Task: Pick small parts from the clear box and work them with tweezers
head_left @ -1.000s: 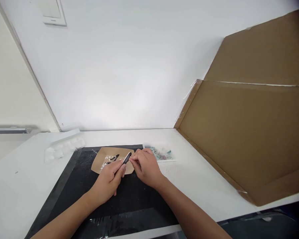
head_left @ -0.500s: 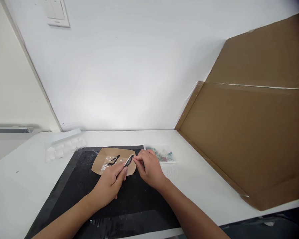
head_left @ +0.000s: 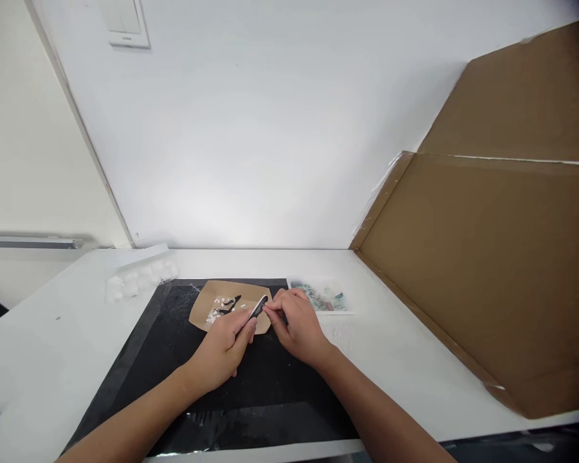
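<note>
So L grip (head_left: 223, 348) closed round blk/wht pc (head_left: 258, 308), R grip (head_left: 296, 323) pinched at its tip.

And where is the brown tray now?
In the head view, the brown tray lies on the black mat, beyond the left hand, left of the white container.

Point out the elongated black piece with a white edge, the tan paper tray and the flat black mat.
Elongated black piece (head_left: 259, 308): head view, dark face.
Tan paper tray (head_left: 200, 310): head view, left wall.
Flat black mat (head_left: 265, 389): head view, bare surface.
</note>
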